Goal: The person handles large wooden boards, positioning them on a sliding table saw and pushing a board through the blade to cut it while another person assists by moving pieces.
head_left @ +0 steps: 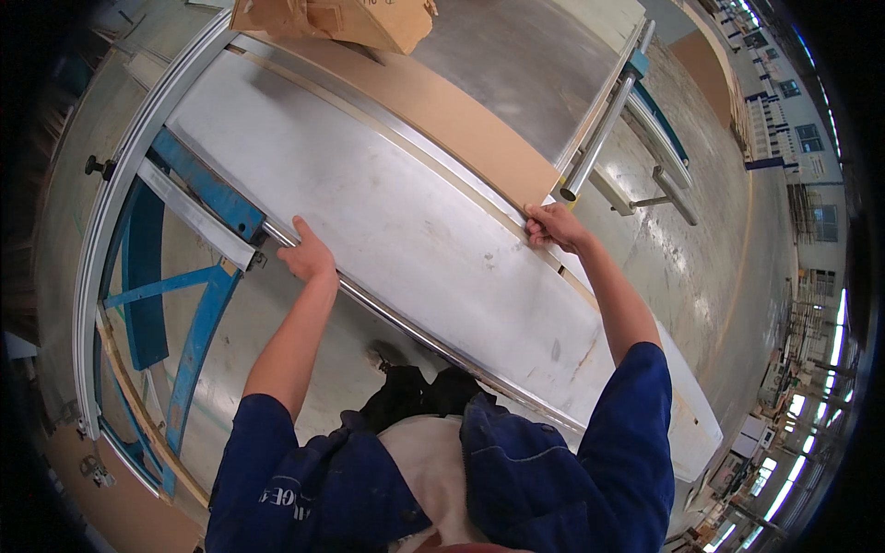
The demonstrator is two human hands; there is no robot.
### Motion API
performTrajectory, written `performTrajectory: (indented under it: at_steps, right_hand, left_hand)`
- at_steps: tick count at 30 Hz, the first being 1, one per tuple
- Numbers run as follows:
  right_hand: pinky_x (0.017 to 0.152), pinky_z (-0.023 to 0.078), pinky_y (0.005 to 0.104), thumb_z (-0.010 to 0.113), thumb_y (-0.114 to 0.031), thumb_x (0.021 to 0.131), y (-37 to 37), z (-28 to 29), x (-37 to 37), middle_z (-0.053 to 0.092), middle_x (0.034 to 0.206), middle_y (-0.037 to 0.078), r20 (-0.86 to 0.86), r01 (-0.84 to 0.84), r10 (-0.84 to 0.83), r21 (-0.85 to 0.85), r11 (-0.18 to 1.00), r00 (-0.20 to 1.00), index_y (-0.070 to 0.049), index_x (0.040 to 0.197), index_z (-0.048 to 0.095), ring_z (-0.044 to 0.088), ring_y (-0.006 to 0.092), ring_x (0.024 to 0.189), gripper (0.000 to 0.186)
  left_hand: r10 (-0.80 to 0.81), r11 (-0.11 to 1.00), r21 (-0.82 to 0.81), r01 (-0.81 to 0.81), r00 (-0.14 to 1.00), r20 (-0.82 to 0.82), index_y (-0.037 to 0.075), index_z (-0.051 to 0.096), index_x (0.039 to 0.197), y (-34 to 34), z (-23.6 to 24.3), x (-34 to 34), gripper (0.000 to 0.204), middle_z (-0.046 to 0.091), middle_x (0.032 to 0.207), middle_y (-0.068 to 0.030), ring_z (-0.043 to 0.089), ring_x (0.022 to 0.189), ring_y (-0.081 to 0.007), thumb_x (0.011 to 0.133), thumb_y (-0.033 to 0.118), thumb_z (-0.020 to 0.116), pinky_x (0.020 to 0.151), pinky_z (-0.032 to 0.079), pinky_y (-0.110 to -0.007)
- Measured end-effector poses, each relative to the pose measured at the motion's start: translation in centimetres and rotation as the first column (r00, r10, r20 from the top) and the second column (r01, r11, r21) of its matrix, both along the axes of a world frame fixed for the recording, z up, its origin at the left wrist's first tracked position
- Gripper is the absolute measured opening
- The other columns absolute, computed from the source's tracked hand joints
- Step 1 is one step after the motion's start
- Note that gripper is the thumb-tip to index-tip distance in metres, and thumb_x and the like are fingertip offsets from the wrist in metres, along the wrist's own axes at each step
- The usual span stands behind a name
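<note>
My right hand (553,227) is closed in a pinch on the near corner of a long brown board (442,109). That board lies lengthwise along the far side of the pale metal machine table (406,217), next to a narrow slot. At the table's near edge my left hand (311,255) rests over the round metal rail (396,318). Its fingers are apart, one stretched out on the tabletop, and it grips nothing that I can see.
Torn cardboard (346,20) sits on the board's far end. A grey sheet-metal surface (516,69) extends beyond. On the left, a blue steel frame (194,369) carries a curved-looking aluminium rail (101,217). Metal tubes (604,129) jut out at the right.
</note>
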State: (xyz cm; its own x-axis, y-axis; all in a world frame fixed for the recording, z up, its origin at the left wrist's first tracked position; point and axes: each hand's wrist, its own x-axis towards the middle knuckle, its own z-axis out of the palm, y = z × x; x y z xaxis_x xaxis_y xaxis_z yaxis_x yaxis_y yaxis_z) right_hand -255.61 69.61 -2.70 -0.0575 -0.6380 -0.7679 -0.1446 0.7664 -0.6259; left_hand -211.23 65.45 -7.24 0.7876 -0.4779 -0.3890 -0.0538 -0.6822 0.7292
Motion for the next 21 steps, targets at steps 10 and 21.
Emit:
performTrajectory:
  at_steps: [10,21]
  right_hand:
    - [0.056,0.055,0.0238,0.06,-0.04,0.101,-2.7,0.7,2.1,0.063,0.069,0.001,-0.029,0.006,-0.005,0.036,0.999,1.0,-0.006,0.079,0.062,0.063,0.0111,0.057,0.041]
    - [0.058,0.057,0.0236,0.061,-0.041,0.1,-4.0,0.4,2.5,0.065,0.073,0.001,-0.014,-0.041,0.041,0.043,0.998,0.999,-0.008,0.079,0.061,0.066,0.0109,0.061,0.04]
  left_hand:
    - [-0.024,0.998,0.058,0.022,0.999,0.034,-0.012,0.041,0.126,-2.0,0.1,2.2,0.088,0.06,0.117,-0.0371,0.062,0.109,-0.0489,0.089,0.066,0.056,0.097,0.05,-0.052]
    - [0.0,0.999,0.047,0.002,0.999,-0.037,-0.014,0.042,0.13,-2.8,1.4,2.5,0.091,0.055,0.128,-0.0344,0.056,0.119,-0.0448,0.09,0.066,0.057,0.102,0.045,-0.049]
